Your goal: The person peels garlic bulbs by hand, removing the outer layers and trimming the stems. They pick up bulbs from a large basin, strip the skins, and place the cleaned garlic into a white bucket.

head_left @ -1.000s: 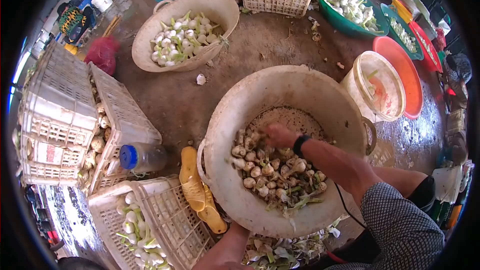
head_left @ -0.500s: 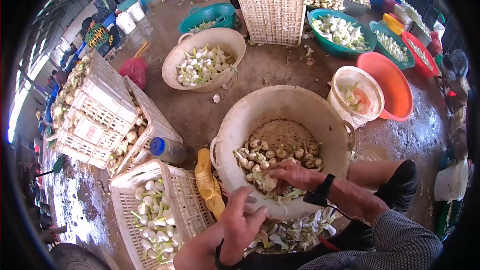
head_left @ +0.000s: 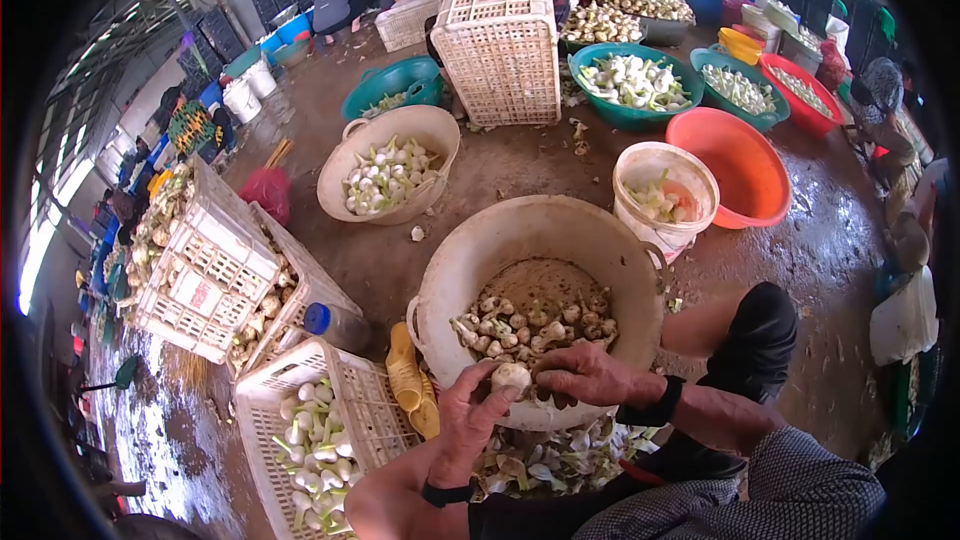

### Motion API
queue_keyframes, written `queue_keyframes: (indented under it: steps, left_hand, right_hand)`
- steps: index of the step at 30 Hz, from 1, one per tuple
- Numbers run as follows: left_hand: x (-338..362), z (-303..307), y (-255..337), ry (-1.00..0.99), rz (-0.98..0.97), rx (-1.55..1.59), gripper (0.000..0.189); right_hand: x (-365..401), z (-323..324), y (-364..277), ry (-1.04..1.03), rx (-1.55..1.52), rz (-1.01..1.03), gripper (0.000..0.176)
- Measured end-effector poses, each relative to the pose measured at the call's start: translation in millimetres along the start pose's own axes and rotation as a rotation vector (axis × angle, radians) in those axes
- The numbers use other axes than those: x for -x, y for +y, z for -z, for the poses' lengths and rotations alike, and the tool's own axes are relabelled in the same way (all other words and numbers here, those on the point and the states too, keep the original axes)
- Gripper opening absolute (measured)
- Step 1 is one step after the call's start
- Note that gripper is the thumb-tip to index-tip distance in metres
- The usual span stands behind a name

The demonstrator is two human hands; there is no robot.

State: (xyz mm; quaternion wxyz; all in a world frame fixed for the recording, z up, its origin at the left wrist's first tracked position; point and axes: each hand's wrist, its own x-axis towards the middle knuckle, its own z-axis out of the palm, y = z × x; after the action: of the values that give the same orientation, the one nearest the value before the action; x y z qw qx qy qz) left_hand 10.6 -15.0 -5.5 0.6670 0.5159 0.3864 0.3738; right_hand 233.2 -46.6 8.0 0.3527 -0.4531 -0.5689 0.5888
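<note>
A whitish garlic bulb (head_left: 512,377) is held in my left hand (head_left: 473,413), thumb and fingers closed around it above the near rim of a large beige tub (head_left: 505,223). My right hand (head_left: 588,374) is close against the bulb's right side, its fingers curled; whether they grip the bulb or something small is hidden. Inside the tub, unpeeled garlic bulbs (head_left: 522,328) with brown, dirty skins lie in a heap. Under the near rim is a pile of stripped garlic skins (head_left: 560,455). Left of my left arm, a white crate (head_left: 375,410) holds clean white bulbs (head_left: 318,450) with green stems.
A blue-capped bottle (head_left: 335,325) and yellow sandals (head_left: 408,380) sit left of the tub. Stacked crates of garlic (head_left: 205,290) stand further left. Ahead are a beige basin (head_left: 450,155), a white bucket (head_left: 640,225), an orange basin (head_left: 745,210) and an upright crate (head_left: 500,60). Several people sit around.
My right hand has come up out of the garlic heap to my left hand. The left hand, open and bare before, now holds a bulb. The head view has shifted.
</note>
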Motion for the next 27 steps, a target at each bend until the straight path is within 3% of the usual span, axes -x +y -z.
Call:
queue_keyframes:
  steps: [5,8,10,13,16,23,25,26,27]
  left_hand:
    - [0,-2,-14,-0.015,-0.049,0.001,0.044]
    - [0,-2,-14,0.020,-0.103,-0.129,0.045]
    - [1,-4,-7,0.030,-0.397,-0.535,0.045]
    - [-1,-4,-12,0.042,-0.430,-0.608,0.043]
    - [-4,-5,-19,0.034,-0.463,-0.665,0.043]
    - [-6,-7,-30,0.006,-0.425,-0.623,0.040]
    - [-6,-3,-36,-0.024,-0.134,-0.245,0.038]
    - [-5,-3,-33,-0.028,-0.135,-0.249,0.038]
    - [-4,-4,-28,-0.044,-0.038,-0.063,0.036]
  right_hand:
    - [3,-7,-2,0.030,0.114,-0.025,0.028]
    - [1,-9,10,0.032,0.155,0.024,0.027]
    - [-1,-9,20,0.028,0.196,0.075,0.027]
    - [-4,-10,28,-0.002,0.238,0.134,0.024]
    - [-1,-14,30,0.009,0.183,0.027,0.021]
    - [1,-14,51,0.149,0.282,0.118,0.016]
    - [1,-16,47,0.171,0.240,0.115,0.016]
    - [1,-17,46,0.168,0.085,-0.016,0.016]
    - [2,-17,45,0.166,-0.071,-0.145,0.017]
